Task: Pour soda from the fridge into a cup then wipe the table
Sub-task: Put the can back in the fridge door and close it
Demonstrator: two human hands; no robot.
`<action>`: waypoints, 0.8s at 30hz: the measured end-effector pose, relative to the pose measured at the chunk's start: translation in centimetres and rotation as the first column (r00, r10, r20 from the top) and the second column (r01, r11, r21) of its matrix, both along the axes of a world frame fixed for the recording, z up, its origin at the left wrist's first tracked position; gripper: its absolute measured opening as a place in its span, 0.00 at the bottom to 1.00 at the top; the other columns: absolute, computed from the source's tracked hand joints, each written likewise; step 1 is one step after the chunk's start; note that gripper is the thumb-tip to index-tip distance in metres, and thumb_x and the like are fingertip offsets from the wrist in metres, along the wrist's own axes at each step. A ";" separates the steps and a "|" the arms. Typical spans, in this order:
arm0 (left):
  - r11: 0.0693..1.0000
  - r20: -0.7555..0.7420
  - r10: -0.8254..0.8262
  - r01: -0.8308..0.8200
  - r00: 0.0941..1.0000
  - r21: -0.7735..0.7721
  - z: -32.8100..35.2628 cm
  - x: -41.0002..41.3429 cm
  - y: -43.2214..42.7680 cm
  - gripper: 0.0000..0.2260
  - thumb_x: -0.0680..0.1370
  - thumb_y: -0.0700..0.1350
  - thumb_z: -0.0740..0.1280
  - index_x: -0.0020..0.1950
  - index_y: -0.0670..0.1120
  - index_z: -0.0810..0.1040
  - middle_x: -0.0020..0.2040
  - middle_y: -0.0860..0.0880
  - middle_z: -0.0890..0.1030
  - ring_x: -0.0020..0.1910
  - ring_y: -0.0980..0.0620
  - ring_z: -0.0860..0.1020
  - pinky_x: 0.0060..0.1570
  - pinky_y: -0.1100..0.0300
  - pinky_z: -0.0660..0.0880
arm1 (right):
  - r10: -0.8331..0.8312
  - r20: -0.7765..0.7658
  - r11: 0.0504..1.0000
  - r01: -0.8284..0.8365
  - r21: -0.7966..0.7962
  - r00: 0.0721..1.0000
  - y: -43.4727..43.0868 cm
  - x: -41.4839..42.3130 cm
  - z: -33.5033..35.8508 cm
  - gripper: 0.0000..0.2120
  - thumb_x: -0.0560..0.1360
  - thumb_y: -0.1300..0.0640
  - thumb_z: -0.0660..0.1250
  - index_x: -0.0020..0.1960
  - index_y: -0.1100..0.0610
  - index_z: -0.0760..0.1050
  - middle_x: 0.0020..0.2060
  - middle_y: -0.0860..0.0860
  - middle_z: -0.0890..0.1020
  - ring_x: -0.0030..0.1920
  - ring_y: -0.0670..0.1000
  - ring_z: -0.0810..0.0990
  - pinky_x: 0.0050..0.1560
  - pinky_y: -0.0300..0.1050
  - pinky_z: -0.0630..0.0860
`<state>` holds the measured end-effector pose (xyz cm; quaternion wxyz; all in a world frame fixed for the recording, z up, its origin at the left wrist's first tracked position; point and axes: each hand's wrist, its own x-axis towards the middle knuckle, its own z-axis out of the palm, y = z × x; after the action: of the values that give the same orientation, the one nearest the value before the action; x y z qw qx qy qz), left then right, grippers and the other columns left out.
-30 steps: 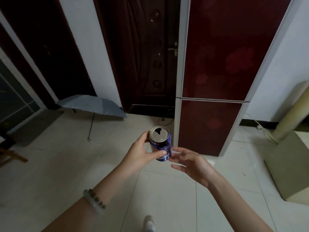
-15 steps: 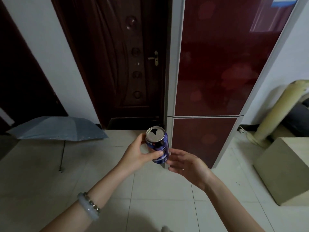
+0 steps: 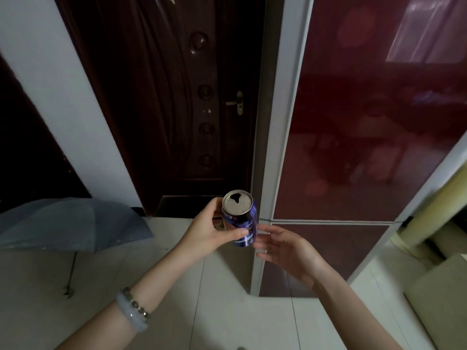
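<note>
Gripping the can (image 3: 240, 219) at frame centre, the left hand (image 3: 209, 233) wraps thumb and fingers round its blue side; can upright, slightly tilted, top already open. Right hand (image 3: 288, 251) just right of the can, fingers relaxed and spread, holding nothing; contact with the can cannot be told. Red fridge (image 3: 366, 127) fills the upper right, doors closed. Dark door (image 3: 177, 97) upper centre. Grey umbrella (image 3: 68, 223) on the floor, left. Bracelets (image 3: 134, 311) on the left wrist.
</note>
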<state>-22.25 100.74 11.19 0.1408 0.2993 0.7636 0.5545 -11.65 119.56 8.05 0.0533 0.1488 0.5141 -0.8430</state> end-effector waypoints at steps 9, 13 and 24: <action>1.000 0.015 -0.017 0.017 1.000 -0.007 0.5 -9.3 5.5 0.30 0.59 0.57 0.78 0.59 0.56 0.74 0.56 0.57 0.80 0.56 0.61 0.77 0.59 0.60 0.73 | 0.003 0.023 1.000 -0.003 0.011 1.000 5.5 -9.4 -0.1 0.19 0.70 0.62 0.61 0.60 0.60 0.76 0.51 0.59 0.81 0.50 0.55 0.80 0.51 0.49 0.76; 0.999 0.023 -0.039 0.039 0.999 -0.012 0.3 -11.7 7.0 0.30 0.60 0.56 0.78 0.59 0.56 0.74 0.55 0.59 0.80 0.56 0.60 0.78 0.58 0.61 0.73 | 0.024 0.045 0.998 -0.027 0.059 0.999 7.1 -11.8 -0.4 0.17 0.75 0.65 0.56 0.60 0.60 0.76 0.50 0.59 0.82 0.50 0.54 0.80 0.52 0.49 0.76; 0.995 0.003 -0.093 0.093 0.996 -0.021 1.7 -17.0 8.4 0.28 0.61 0.56 0.79 0.58 0.57 0.75 0.54 0.61 0.80 0.54 0.62 0.78 0.54 0.64 0.73 | 0.143 0.011 0.777 -0.119 0.619 0.990 9.0 -15.4 4.2 0.15 0.76 0.66 0.61 0.61 0.57 0.74 0.55 0.52 0.81 0.56 0.49 0.78 0.57 0.35 0.71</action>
<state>-39.24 109.11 12.85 0.1702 0.3325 0.7545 0.5396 -27.05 128.59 12.24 0.0509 0.1063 0.7714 -0.6253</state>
